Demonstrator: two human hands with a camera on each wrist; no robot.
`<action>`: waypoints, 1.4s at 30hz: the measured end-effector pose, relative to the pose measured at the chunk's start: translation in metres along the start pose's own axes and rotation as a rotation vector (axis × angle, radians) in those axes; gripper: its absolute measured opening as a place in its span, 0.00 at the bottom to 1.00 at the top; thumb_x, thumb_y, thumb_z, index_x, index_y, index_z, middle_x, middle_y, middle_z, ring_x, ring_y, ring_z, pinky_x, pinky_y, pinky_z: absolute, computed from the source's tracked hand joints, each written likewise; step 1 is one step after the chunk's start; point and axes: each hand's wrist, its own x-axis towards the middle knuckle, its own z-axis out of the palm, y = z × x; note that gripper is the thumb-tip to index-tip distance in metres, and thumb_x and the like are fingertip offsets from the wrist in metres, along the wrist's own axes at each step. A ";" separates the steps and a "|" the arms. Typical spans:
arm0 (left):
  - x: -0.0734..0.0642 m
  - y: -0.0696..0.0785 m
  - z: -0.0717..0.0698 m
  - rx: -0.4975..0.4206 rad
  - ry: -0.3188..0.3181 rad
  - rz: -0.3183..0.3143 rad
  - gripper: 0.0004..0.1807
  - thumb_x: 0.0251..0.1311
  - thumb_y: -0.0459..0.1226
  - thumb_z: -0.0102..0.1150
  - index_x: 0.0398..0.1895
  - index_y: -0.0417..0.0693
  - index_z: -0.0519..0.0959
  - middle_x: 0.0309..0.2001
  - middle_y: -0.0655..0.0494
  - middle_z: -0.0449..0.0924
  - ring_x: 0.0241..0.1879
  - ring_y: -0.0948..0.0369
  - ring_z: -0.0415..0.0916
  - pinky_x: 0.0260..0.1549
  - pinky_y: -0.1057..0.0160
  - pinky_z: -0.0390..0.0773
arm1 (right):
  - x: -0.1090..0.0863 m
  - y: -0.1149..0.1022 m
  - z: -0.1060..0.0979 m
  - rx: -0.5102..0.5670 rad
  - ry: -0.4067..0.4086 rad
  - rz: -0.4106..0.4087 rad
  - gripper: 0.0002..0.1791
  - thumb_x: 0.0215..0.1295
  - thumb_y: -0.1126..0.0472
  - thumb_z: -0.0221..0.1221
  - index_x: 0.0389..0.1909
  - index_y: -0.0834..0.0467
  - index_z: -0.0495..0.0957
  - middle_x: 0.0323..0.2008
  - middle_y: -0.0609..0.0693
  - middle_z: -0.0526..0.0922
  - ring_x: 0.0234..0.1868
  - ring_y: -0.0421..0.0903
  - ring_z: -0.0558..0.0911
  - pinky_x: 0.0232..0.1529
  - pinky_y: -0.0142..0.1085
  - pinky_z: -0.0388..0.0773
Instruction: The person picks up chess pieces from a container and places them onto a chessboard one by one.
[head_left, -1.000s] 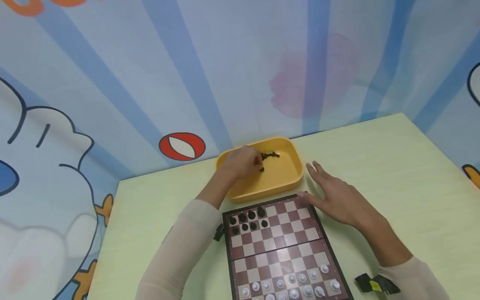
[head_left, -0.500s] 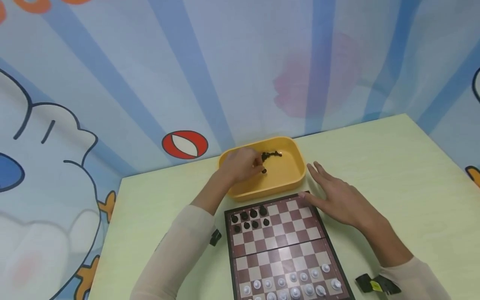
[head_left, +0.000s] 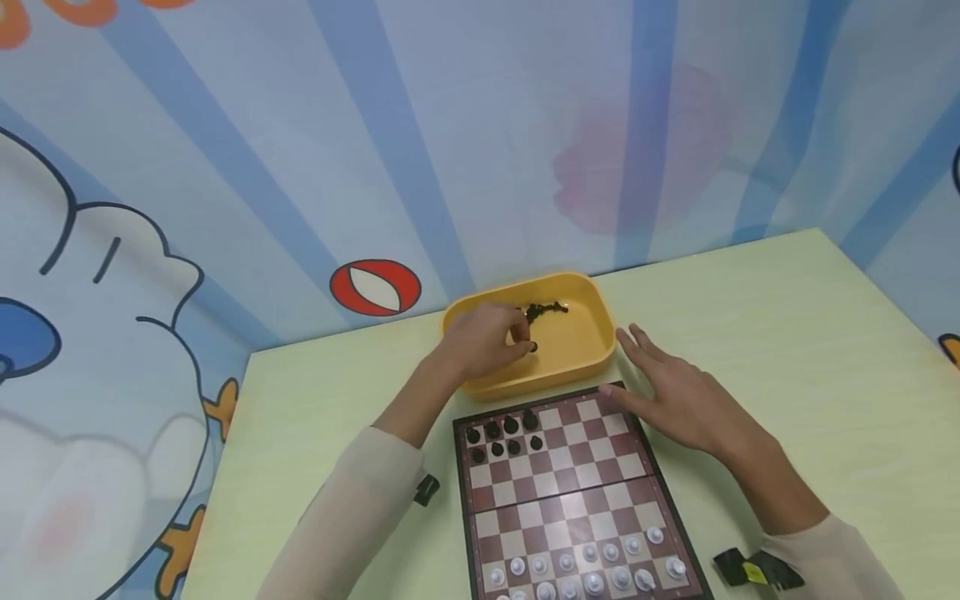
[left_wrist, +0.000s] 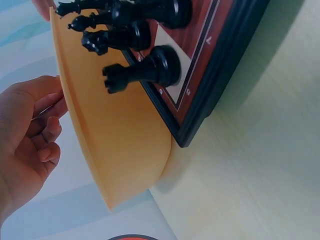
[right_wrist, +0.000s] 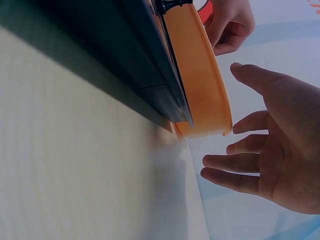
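My left hand [head_left: 487, 337] is over the yellow tray [head_left: 555, 382], its thumb and fingers pinching a small black chess piece [head_left: 533, 347]. Only a dark bit of that piece shows, so its kind is hidden. More black pieces [head_left: 547, 308] lie in a heap in the tray. In front is the chessboard [head_left: 573, 483], with black pieces standing in two short rows at its far left; a black rook [left_wrist: 145, 71] occupies the corner in the left wrist view. My right hand [head_left: 678, 400], fingers spread and holding nothing, hovers by the board's far right corner.
White chess pieces [head_left: 594, 583] stand along the board's near side. The pale table [head_left: 787, 333] backs onto a printed wall [head_left: 510, 125] behind the tray. Dark straps or devices [head_left: 757, 569] sit near the wrists.
My left hand has drawn slightly toward me with the black chess piece between its fingers. The right hand keeps its place beside the board. The head view has shifted a little.
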 end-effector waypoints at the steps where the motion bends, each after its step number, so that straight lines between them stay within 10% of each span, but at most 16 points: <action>1: -0.002 0.001 0.000 -0.003 0.003 0.002 0.06 0.70 0.46 0.69 0.37 0.57 0.87 0.39 0.65 0.88 0.36 0.66 0.81 0.30 0.64 0.79 | 0.000 0.000 0.000 0.001 -0.002 0.002 0.54 0.75 0.26 0.51 0.87 0.54 0.45 0.86 0.59 0.46 0.75 0.74 0.67 0.66 0.73 0.70; 42: -0.066 0.055 -0.010 -0.038 0.127 0.104 0.07 0.70 0.41 0.69 0.47 0.54 0.89 0.46 0.62 0.89 0.44 0.63 0.85 0.42 0.65 0.85 | 0.001 -0.002 0.000 -0.020 0.002 -0.018 0.50 0.78 0.32 0.53 0.86 0.57 0.47 0.85 0.64 0.50 0.74 0.74 0.68 0.66 0.72 0.71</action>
